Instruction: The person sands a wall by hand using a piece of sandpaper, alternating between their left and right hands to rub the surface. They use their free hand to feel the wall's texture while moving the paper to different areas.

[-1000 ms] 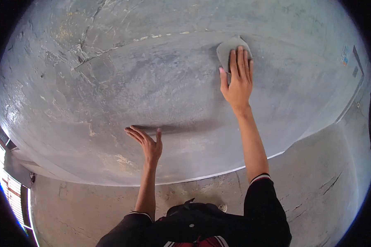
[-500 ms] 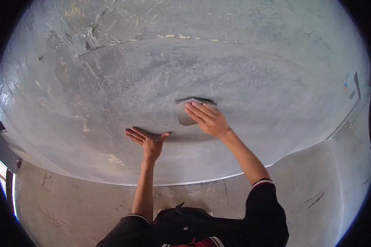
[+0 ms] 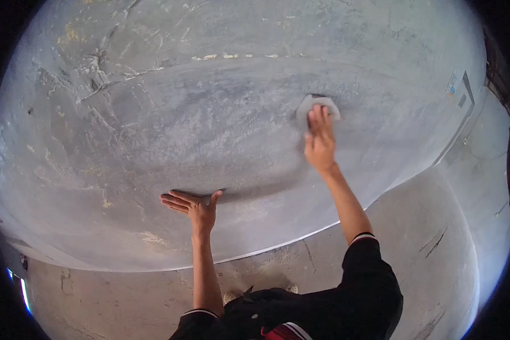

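My right hand (image 3: 322, 139) presses a grey sheet of sandpaper (image 3: 303, 110) flat against the grey plastered wall (image 3: 238, 124). Its fingers lie over the sheet and are slightly blurred; the part of the sheet beneath them is hidden. Lower on the wall and to the left, my left hand (image 3: 197, 209) rests with its palm against the surface. The fingers there are spread and the thumb points up to the right. Nothing is held in that hand.
Rough, yellowish patches (image 3: 226, 56) and a ridged crack mark the upper wall. A flat panel with a blue label (image 3: 463, 93) is at the right. Below lies a cracked concrete floor (image 3: 124, 297), with my light shoes (image 3: 230, 296) at the wall's foot.
My right hand has moved up and to the right across the wall with the sandpaper. My left hand stays against the wall, while the view has shifted and tilted slightly.
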Available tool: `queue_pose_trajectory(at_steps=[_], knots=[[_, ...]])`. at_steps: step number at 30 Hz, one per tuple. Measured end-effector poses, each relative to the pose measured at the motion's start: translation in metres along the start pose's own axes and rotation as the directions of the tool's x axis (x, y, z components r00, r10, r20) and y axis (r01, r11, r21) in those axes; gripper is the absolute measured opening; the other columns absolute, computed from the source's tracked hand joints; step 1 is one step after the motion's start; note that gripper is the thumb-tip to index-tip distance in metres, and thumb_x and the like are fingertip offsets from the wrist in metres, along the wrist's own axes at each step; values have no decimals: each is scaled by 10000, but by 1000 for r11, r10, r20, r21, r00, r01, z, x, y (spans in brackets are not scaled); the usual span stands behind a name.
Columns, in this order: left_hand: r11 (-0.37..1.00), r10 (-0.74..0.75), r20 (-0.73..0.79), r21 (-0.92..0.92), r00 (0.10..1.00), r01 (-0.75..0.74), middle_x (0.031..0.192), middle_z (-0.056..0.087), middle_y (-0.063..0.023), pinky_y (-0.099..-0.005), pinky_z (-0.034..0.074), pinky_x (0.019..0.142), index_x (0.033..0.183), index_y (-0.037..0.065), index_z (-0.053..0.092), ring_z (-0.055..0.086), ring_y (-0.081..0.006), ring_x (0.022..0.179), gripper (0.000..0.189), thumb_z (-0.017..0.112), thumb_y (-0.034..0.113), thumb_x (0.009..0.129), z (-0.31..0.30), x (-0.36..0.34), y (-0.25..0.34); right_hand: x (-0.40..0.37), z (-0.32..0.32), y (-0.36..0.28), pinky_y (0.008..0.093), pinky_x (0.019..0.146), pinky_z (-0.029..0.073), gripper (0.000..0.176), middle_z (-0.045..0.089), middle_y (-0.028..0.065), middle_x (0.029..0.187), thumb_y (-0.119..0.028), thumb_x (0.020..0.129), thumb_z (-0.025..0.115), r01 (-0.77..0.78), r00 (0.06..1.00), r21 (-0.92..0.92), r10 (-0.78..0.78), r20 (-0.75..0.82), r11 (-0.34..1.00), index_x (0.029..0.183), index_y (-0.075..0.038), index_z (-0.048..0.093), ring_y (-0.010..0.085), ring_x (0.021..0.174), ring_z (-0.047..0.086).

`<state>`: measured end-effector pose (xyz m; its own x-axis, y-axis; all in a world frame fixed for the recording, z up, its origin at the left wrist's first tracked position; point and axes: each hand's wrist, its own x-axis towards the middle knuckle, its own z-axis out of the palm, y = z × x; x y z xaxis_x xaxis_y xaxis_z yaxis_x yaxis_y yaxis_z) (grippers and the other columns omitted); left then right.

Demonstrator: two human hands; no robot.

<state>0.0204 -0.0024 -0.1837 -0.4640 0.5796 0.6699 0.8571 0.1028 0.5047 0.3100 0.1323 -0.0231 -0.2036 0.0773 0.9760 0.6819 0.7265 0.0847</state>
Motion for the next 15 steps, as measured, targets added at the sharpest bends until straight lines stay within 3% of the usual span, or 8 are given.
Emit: queue_pose_trajectory(at_steps=[2, 4, 8, 10, 12, 13, 14, 15], knots=[[999, -40, 41, -18, 998, 41, 1333, -340, -388, -685, -123, 977, 1303, -103, -308, -323, -541, 1240, 1336, 589, 690, 712, 0, -3, 0, -46, 16, -11, 391, 1071, 318, 553, 456, 70, 1384, 8, 766, 537, 9, 999, 3, -9, 37, 1000, 1309, -96, 507, 231, 1281, 424], [1000, 20, -16, 4, 1000, -20, 1330, -347, -386, -690, -131, 969, 1305, -94, -313, -328, -544, 1234, 1330, 592, 683, 717, 1, -2, -3, -74, 18, -22, 406, 1092, 283, 523, 454, 110, 1379, -1, 793, 527, 469, 801, 244, -525, 289, 849, 1312, -48, 488, 271, 1287, 411], [1000, -9, -11, 22, 1000, 9, 1331, -345, -386, -691, -129, 968, 1306, -94, -312, -326, -544, 1236, 1325, 592, 677, 721, 2, 0, -1, -39, 5, 28, 402, 1095, 273, 464, 459, 118, 1371, -24, 839, 511, 457, 721, 107, -438, 537, 883, 1302, -48, 497, 289, 1292, 397], [997, 65, -28, 37, 997, -64, 1329, -341, -392, -692, -125, 968, 1305, -98, -312, -325, -546, 1235, 1326, 597, 671, 720, 2, -2, -2, -47, 15, 20, 385, 1080, 293, 493, 474, 96, 1361, -33, 828, 518, 245, 911, -5, -228, 343, 970, 1315, -101, 493, 280, 1289, 403], [997, 59, -18, 41, 998, -58, 1328, -343, -392, -692, -126, 968, 1305, -94, -314, -327, -545, 1234, 1326, 598, 670, 719, 2, 0, -4, -67, 23, 5, 368, 1066, 312, 526, 490, 73, 1351, -42, 816, 526, -27, 993, -81, 36, 116, 996, 1328, -154, 488, 272, 1286, 408], [998, 56, -25, 32, 998, -55, 1327, -345, -392, -691, -126, 968, 1306, -91, -316, -329, -544, 1233, 1326, 599, 669, 718, 3, -1, -4, -113, 25, -10, 358, 1037, 339, 527, 517, 69, 1324, -65, 809, 548, 131, 875, -89, -73, 479, 987, 1325, -156, 488, 256, 1261, 441], [998, 51, -13, 35, 999, -51, 1327, -345, -392, -691, -126, 968, 1306, -91, -316, -329, -544, 1233, 1326, 599, 669, 718, 4, 2, -3, -124, 23, -11, 358, 1037, 339, 527, 517, 69, 1324, -65, 809, 548, 125, 870, -86, -67, 489, 988, 1325, -156, 488, 256, 1261, 441], [993, 99, -41, 62, 994, -97, 1326, -350, -389, -693, -128, 966, 1306, -89, -317, -331, -543, 1233, 1328, 598, 672, 716, 4, 3, -3, -134, 19, -13, 356, 1026, 349, 529, 514, 57, 1329, -64, 804, 558, 194, 764, 157, -250, 595, 968, 1321, -157, 491, 241, 1257, 447]])
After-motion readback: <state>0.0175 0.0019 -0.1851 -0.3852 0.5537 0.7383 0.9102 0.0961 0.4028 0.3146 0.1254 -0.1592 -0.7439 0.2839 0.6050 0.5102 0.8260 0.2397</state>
